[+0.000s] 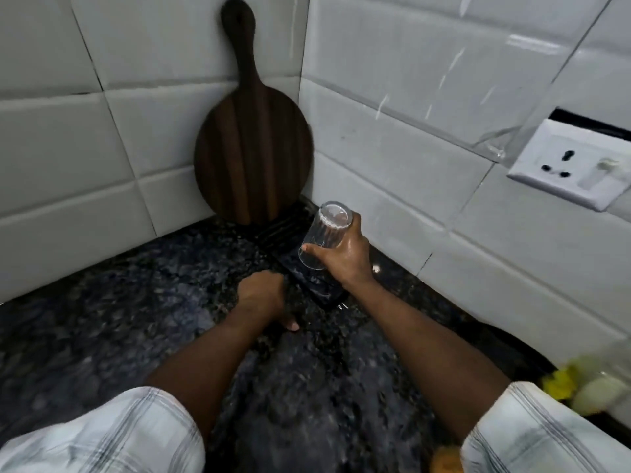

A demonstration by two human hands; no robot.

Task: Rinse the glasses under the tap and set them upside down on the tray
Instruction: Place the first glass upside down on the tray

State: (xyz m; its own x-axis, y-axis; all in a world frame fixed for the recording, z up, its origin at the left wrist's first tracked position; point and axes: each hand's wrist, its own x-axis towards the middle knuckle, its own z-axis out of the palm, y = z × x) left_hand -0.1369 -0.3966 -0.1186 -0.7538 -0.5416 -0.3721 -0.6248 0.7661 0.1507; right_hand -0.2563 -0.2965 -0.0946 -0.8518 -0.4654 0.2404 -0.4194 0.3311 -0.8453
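A clear drinking glass (324,233) is upside down and tilted, base up, mouth down, held just above a dark ribbed tray (317,288). My wet right hand (345,257) grips the glass around its side. The tray lies on the black speckled countertop in the corner by the tiled wall. My left hand (263,295) rests at the tray's near left edge, fingers curled down out of sight, thumb on the counter. I cannot tell whether it holds the tray.
A round dark wooden cutting board (252,158) leans upright in the wall corner behind the tray. A white wall socket (570,165) sits at the right. Yellow and white items (580,387) lie blurred at the right edge. The black counter (119,319) spreads to the left.
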